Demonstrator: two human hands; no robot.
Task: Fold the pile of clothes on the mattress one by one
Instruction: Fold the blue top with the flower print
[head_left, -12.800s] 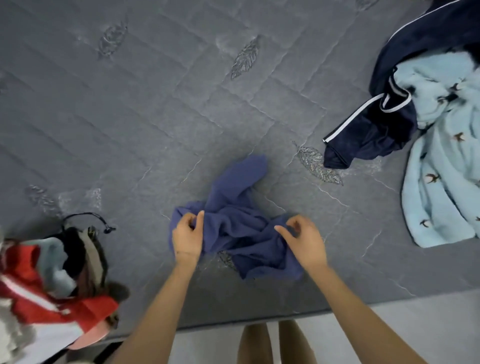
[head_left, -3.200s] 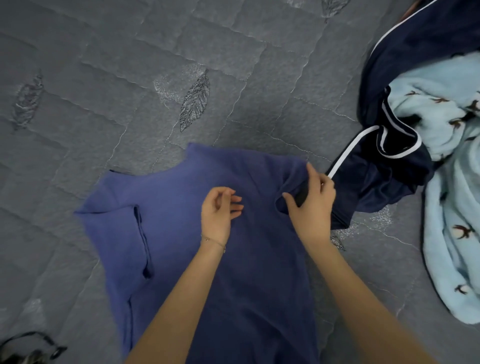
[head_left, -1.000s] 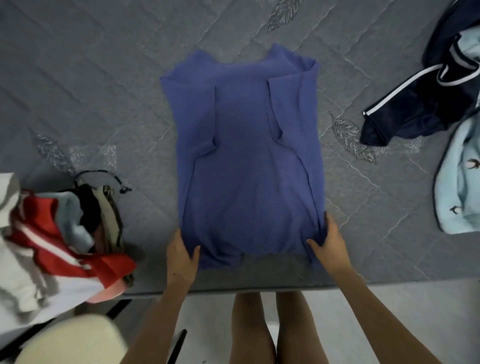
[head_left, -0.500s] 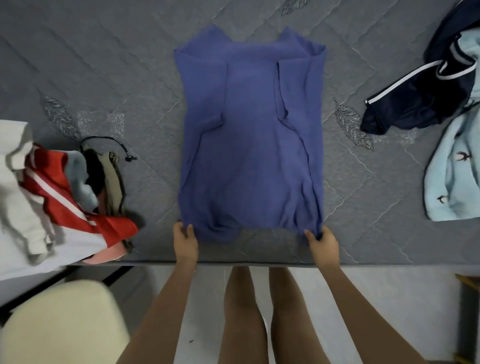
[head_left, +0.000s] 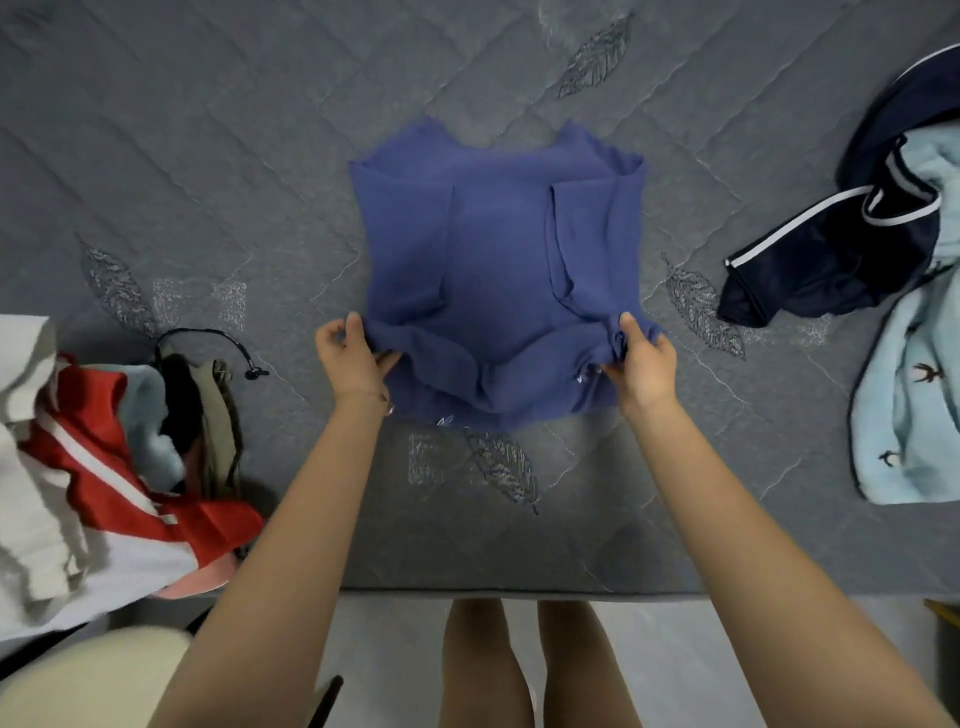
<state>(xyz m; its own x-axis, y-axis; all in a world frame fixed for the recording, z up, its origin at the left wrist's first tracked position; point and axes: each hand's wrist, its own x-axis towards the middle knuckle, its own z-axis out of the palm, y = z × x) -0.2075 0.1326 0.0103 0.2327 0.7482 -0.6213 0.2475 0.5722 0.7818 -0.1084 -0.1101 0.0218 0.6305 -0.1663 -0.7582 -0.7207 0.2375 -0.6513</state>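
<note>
Blue shirt (head_left: 493, 270) flat mid mattress (head_left: 260, 130), hem corners pinched by left hand (head_left: 353, 364) and right hand (head_left: 641, 369), fingers curled; uneven carry-over likely skews fold, drags tucked sleeves open.

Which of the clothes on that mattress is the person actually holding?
The plain violet-blue top in the middle: left hand and right hand pinch its near hem. The navy white-piped garment and pale blue bird-print fleece lie untouched at right.

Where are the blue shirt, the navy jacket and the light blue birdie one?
blue shirt (head_left: 498, 249): head view, centre panel.
navy jacket (head_left: 831, 260): head view, dark cloth below white stripe.
light blue bird-print fleece (head_left: 906, 421): head view, below a bird.
</note>
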